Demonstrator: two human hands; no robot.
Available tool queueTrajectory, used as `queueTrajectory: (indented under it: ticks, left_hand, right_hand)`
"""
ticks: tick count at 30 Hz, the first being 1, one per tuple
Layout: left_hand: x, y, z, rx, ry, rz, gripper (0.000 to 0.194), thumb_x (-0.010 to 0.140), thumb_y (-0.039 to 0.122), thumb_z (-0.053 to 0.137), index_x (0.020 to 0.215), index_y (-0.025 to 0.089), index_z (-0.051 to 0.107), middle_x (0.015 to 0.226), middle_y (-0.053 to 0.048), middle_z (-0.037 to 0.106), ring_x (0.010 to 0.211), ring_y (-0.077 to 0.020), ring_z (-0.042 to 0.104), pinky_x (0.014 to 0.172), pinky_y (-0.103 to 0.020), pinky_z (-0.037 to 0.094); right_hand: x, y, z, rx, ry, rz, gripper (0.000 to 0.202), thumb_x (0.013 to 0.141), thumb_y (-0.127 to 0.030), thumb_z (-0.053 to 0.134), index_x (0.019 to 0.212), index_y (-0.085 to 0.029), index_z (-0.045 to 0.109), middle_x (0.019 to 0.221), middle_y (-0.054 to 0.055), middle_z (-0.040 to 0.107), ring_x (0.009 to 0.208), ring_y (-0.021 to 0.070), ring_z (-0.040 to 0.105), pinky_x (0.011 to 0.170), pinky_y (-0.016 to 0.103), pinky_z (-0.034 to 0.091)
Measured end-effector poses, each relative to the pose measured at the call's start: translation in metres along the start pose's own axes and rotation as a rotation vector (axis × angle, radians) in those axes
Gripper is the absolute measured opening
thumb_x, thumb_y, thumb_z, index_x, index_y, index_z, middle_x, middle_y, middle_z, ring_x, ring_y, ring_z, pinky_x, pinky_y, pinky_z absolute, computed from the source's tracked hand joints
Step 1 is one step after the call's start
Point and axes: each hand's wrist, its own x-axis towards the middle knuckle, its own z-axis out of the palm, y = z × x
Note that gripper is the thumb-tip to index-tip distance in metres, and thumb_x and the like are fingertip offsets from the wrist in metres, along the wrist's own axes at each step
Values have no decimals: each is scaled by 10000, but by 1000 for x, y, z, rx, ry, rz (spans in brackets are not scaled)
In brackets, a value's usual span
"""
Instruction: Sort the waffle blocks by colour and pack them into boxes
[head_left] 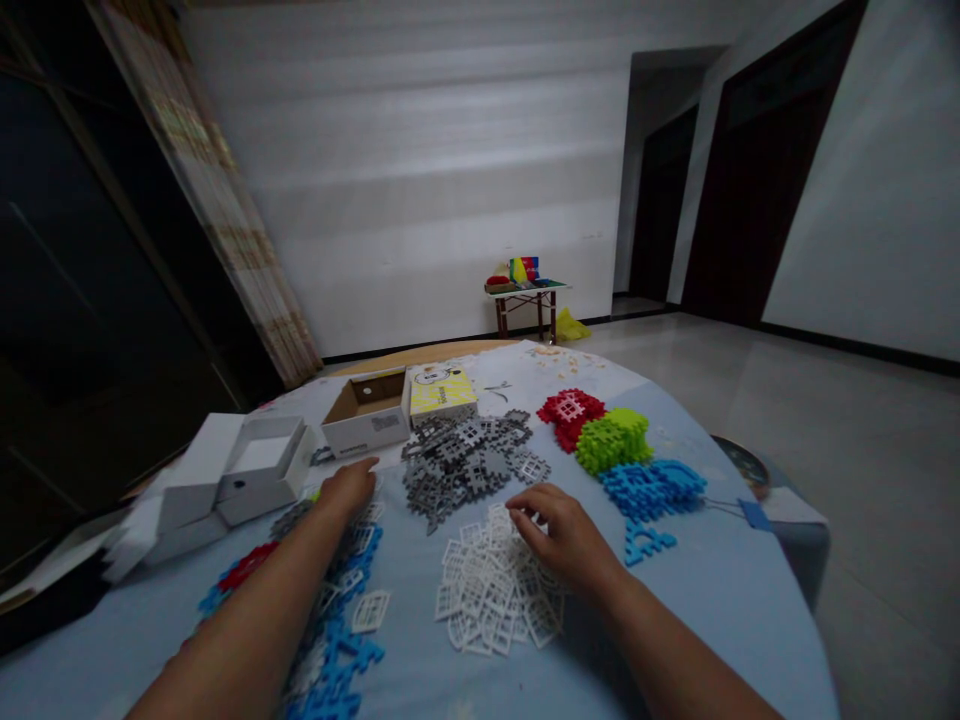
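My left hand (349, 490) reaches over the left of the table, by the open cardboard box, above blue pieces (337, 655) mixed with white ones; what its fingers hold, if anything, cannot be made out. My right hand (559, 530) is at the upper right edge of a pile of white window-shaped pieces (491, 590), thumb and fingers curled towards each other; nothing can be made out between them. Beyond the hands lies a heap of grey interlocking pieces (465, 465). One white piece (370, 611) rests beside the blue ones.
An open box (367, 432) and yellow-white lid (444, 396) stand behind; white boxes (259, 480) are at left. Red (570, 412), green (615, 440) and blue stacks (652, 488) are at right. Scissors (498, 388) lie at the back. A small table (525, 288) stands by the wall.
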Motion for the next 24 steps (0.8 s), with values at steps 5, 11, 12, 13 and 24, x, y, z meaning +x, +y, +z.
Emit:
queueTrajectory:
  ticks: [5,11,12,13,24]
  left_hand:
    - [-1,-3,11,74,-56,14,351,836,339,525,1150,180,519,1165,-76,553,982,-192,569,812,-405,492]
    - [-7,-12,1,27,2,-10,297,750,208,575,1043,178,614,1104,-118,624,1147,-314,482,952,-505,328]
    - [-9,-14,-2,-4,11,-13,288,733,195,564,1013,175,629,1070,-124,644,1140,-327,488,948,-498,320]
    - [-11,-16,-5,-41,15,-13,277,725,201,552,987,170,638,1041,-124,658,1113,-327,509,933,-480,333]
    - [-43,14,-36,-677,-141,149,479,570,558,632,823,153,671,746,-29,699,720,-183,607,664,-278,449]
  right_hand:
    - [0,1,1,-4,-7,7,152,831,-197,514,894,-192,652,831,49,643,804,165,581,742,289,455]
    - [0,3,2,4,-10,13,152,824,-191,520,893,-198,656,843,49,643,805,162,584,740,284,456]
    - [0,3,2,4,-8,15,153,824,-188,520,892,-196,656,844,49,644,805,162,584,741,285,456]
    - [0,3,2,3,-5,17,153,823,-184,519,891,-193,656,844,50,644,803,162,584,742,286,456]
    - [-1,9,4,-15,-22,29,179,831,-206,500,911,-175,657,842,60,639,793,170,584,722,293,463]
